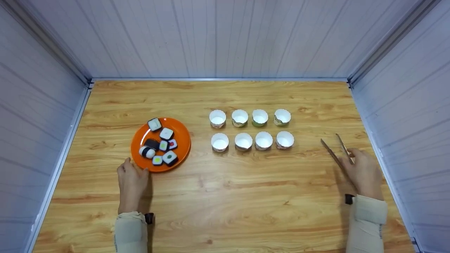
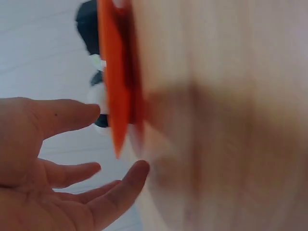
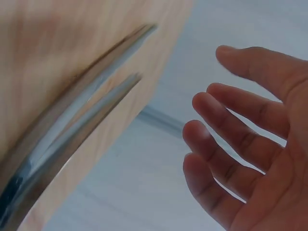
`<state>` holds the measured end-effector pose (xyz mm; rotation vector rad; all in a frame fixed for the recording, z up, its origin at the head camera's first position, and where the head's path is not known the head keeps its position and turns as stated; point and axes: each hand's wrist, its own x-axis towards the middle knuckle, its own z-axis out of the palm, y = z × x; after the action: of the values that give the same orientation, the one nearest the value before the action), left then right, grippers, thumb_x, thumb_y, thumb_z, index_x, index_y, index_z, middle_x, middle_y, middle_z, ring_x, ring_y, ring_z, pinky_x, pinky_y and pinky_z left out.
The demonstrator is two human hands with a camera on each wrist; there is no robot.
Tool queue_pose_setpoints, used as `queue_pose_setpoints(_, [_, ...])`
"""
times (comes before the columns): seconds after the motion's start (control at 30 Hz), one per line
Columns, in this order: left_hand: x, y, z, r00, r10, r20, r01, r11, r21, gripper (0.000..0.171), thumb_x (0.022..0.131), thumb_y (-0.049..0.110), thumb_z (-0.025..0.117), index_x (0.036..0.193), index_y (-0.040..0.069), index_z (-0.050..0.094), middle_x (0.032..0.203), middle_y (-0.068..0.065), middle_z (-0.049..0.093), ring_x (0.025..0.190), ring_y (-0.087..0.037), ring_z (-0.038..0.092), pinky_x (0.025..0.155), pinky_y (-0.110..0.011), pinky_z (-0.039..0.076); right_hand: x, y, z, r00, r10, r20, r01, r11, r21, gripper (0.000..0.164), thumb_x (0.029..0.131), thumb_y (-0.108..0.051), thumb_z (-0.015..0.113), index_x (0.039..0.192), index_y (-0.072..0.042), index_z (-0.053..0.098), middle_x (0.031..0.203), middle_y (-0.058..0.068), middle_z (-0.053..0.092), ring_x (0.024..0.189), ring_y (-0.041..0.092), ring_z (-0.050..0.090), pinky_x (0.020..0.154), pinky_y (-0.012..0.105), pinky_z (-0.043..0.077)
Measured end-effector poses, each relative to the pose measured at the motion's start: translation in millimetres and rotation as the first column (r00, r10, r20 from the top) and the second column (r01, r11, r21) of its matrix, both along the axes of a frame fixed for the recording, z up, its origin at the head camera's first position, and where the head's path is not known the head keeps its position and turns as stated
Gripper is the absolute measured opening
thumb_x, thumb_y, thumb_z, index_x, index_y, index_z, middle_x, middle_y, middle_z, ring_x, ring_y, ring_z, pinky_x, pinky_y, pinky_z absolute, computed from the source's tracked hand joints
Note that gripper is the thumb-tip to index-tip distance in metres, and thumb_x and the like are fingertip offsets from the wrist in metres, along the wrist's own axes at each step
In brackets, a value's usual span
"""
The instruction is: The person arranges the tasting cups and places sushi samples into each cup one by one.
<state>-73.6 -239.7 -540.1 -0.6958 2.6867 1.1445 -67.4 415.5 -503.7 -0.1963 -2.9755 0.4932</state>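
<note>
My left hand (image 1: 132, 182) is at the near-left rim of an orange plate (image 1: 182, 135). In the left wrist view, its thumb and fingers are spread around the edge of the plate (image 2: 119, 91), gripping nothing. Several toy-like sushi pieces lie on that plate, among them a white one with a black band (image 1: 147, 152) and a square roll (image 1: 170, 157). On the right side, my right hand (image 1: 364, 172) hovers over metal tongs (image 1: 330, 150). The right wrist view shows its fingers loosely bent and apart from the tongs (image 3: 96, 113), whose arms are spread.
Two rows of white paper cups stand mid-table, including a front-left cup (image 1: 220, 142) and a back-right cup (image 1: 282, 117). Pale panel walls (image 1: 218, 38) enclose the wooden table (image 1: 225, 196) at the back and both sides.
</note>
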Motion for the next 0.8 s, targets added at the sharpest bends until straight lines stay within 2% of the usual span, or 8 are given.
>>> queue_pose_setpoints(0.07, [-1.9, -3, -2.1, 0.999, -0.005, 0.053, 0.003, 1.0, 0.029, 0.077, 0.101, 0.017, 0.054, 0.155, -0.009, 0.005, 0.153, -0.04, 0.009, 0.138, -0.054, 0.024, 0.111, -0.061, 0.025, 2.5, 14, -3.3, 0.998, -0.024, 0.061, 0.024, 1.0, -0.001, 0.052, 0.095, -0.031, 0.07, 0.128, 0.006, 0.059, 0.112, 0.029, 0.062, 0.094, 0.048, 0.059, 0.071, 0.06, 0.048])
queue_pose_setpoints(0.13, [-3.1, -5, -3.4, 0.997, -0.002, 0.077, -0.001, 0.999, 0.049, 0.08, 0.102, 0.019, 0.053, 0.155, -0.009, 0.001, 0.153, -0.04, 0.006, 0.138, -0.054, 0.023, 0.112, -0.061, 0.024, 5.5, 24, -7.5, 0.99, -0.032, 0.136, 0.034, 0.999, -0.015, 0.064, 0.095, -0.041, 0.068, 0.132, 0.009, 0.054, 0.116, 0.032, 0.059, 0.097, 0.05, 0.057, 0.073, 0.06, 0.048])
queue_pose_setpoints(0.23, [-5.7, -5, -3.7, 0.997, -0.002, 0.071, -0.003, 0.997, 0.072, 0.082, 0.101, 0.019, 0.054, 0.154, -0.011, -0.001, 0.154, -0.04, 0.006, 0.139, -0.053, 0.023, 0.112, -0.06, 0.023, 11.0, 33, -14.8, 0.975, -0.033, 0.219, 0.04, 0.999, -0.03, 0.079, 0.093, -0.053, 0.065, 0.136, 0.012, 0.048, 0.12, 0.035, 0.056, 0.099, 0.051, 0.057, 0.074, 0.06, 0.049])
queue_pose_setpoints(0.33, [-8.4, -5, -5.3, 0.999, -0.015, 0.035, 0.013, 0.997, 0.073, 0.081, 0.1, 0.017, 0.055, 0.153, -0.014, 0.002, 0.152, -0.042, 0.009, 0.139, -0.052, 0.023, 0.112, -0.059, 0.024, 14.3, 38, -21.6, 0.961, -0.032, 0.273, 0.039, 0.999, -0.021, 0.089, 0.091, -0.06, 0.064, 0.137, 0.014, 0.045, 0.119, 0.037, 0.054, 0.099, 0.051, 0.057, 0.071, 0.06, 0.049])
queue_pose_setpoints(0.43, [-9.0, -5, -6.9, 1.0, -0.027, -0.007, 0.028, 0.997, 0.067, 0.077, 0.099, 0.013, 0.056, 0.151, -0.017, 0.009, 0.15, -0.043, 0.013, 0.139, -0.052, 0.022, 0.112, -0.058, 0.025, 12.9, 41, -26.4, 0.95, -0.032, 0.312, 0.038, 0.999, -0.015, 0.087, 0.09, -0.059, 0.065, 0.133, 0.014, 0.047, 0.116, 0.037, 0.054, 0.097, 0.052, 0.056, 0.068, 0.06, 0.048])
queue_pose_setpoints(0.6, [-10.4, -3, -8.9, 0.998, -0.031, -0.056, 0.036, 0.995, 0.089, 0.062, 0.099, 0.009, 0.055, 0.148, -0.015, 0.027, 0.147, -0.038, 0.024, 0.137, -0.047, 0.025, 0.111, -0.056, 0.028, 9.3, 47, -30.4, 0.925, -0.035, 0.378, 0.064, 0.996, -0.063, 0.072, 0.093, -0.048, 0.067, 0.126, 0.014, 0.051, 0.098, 0.026, 0.058, 0.081, 0.038, 0.058, 0.06, 0.047, 0.047])
queue_pose_setpoints(0.67, [-11.3, -2, -9.4, 0.997, -0.028, -0.071, 0.035, 0.994, 0.099, 0.057, 0.099, 0.007, 0.055, 0.146, -0.014, 0.031, 0.144, -0.035, 0.029, 0.135, -0.045, 0.028, 0.111, -0.055, 0.029, 8.7, 49, -31.5, 0.922, -0.034, 0.386, 0.069, 0.995, -0.075, 0.07, 0.094, -0.044, 0.068, 0.126, 0.015, 0.05, 0.096, 0.024, 0.059, 0.077, 0.033, 0.057, 0.059, 0.043, 0.046])
queue_pose_setpoints(0.8, [-12.2, 0, -10.7, 0.993, -0.021, -0.116, 0.033, 0.994, 0.101, 0.052, 0.098, 0.003, 0.056, 0.143, -0.014, 0.036, 0.138, -0.034, 0.038, 0.132, -0.043, 0.037, 0.109, -0.054, 0.033, 7.8, 50, -33.3, 0.928, -0.011, 0.372, 0.051, 0.994, -0.097, 0.066, 0.095, -0.038, 0.067, 0.123, 0.02, 0.051, 0.097, 0.029, 0.059, 0.076, 0.033, 0.058, 0.06, 0.044, 0.048])
